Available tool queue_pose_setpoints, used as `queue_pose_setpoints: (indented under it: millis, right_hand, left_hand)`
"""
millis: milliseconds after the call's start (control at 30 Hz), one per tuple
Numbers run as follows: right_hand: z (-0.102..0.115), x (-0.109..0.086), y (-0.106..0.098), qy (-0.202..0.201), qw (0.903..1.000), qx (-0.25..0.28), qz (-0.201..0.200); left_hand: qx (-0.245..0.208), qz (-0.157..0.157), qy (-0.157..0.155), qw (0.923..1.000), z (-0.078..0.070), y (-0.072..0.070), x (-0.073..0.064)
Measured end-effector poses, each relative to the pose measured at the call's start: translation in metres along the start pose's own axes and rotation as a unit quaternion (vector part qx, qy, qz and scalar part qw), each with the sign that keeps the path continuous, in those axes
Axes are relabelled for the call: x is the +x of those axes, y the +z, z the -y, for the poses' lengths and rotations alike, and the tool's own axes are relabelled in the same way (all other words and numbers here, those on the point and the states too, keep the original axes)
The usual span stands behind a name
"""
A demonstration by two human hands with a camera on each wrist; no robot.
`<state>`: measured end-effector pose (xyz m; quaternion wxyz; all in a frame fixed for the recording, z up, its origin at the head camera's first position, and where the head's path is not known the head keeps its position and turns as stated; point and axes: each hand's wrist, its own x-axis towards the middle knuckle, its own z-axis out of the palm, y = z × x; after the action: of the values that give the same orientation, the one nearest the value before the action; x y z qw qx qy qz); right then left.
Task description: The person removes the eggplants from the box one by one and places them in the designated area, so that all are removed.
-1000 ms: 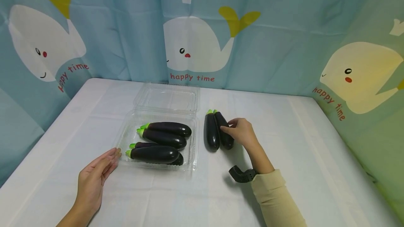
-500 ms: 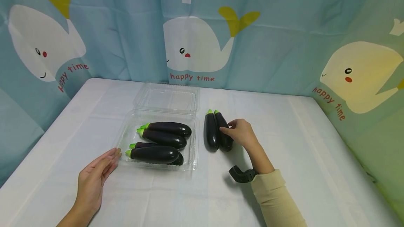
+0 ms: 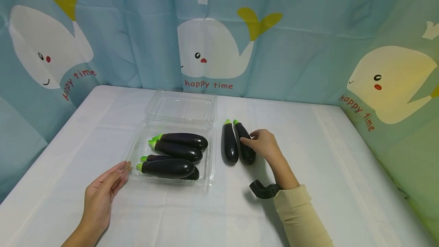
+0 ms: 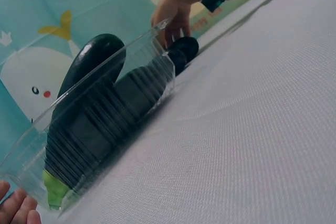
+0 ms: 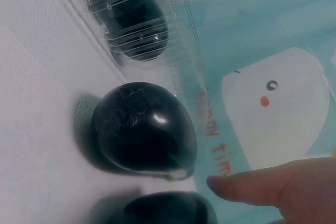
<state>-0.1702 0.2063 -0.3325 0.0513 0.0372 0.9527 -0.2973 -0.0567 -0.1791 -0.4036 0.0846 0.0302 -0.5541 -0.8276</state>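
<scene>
- Eggplant [image 3: 248, 156]: on the table [image 3: 315, 170], right of the clear tray [image 3: 210, 165], pinched between thumb and fingers of my right grip [image 3: 263, 144].
- Slip hazard: if I pinch too lightly, its glossy, rounded skin could roll free and strike the neighbouring eggplant [image 3: 229, 146] just beside it.
- Tray hazard: my left grip [image 3: 103, 191], fingers extended, touches the left edge; excess pressure could shift it.
- Tray contents: at least four stacked eggplants [image 3: 178, 151], exact count hidden; lid [image 3: 181, 108] folded back behind.

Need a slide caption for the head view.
Left hand at an open clear container of eggplants; right hand grips one eggplant of two lying beside it.
</scene>
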Motion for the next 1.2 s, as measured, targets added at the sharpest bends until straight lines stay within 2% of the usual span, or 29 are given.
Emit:
queue_pose_setpoints:
  millis: [300, 533, 733, 1200]
  right_hand:
    - [0.002, -0.001, -0.003, 0.003, 0.9999, -0.004, -0.010]
    - [0.011, -0.007, -0.016, -0.017, 0.9994, 0.008, -0.029]
    - [0.018, -0.008, -0.023, -0.032, 0.9989, 0.015, -0.030]
    - [0.035, -0.015, -0.023, -0.057, 0.9976, 0.029, -0.025]
  left_hand:
    - [0.001, -0.006, -0.005, 1.0000, 0.000, 0.000, -0.001]
    - [-0.003, -0.012, -0.011, 0.9999, 0.000, 0.001, 0.000]
    - [-0.005, -0.006, -0.003, 1.0000, -0.001, 0.002, 0.001]
    - [-0.004, -0.007, -0.007, 0.9999, -0.002, 0.002, 0.000]
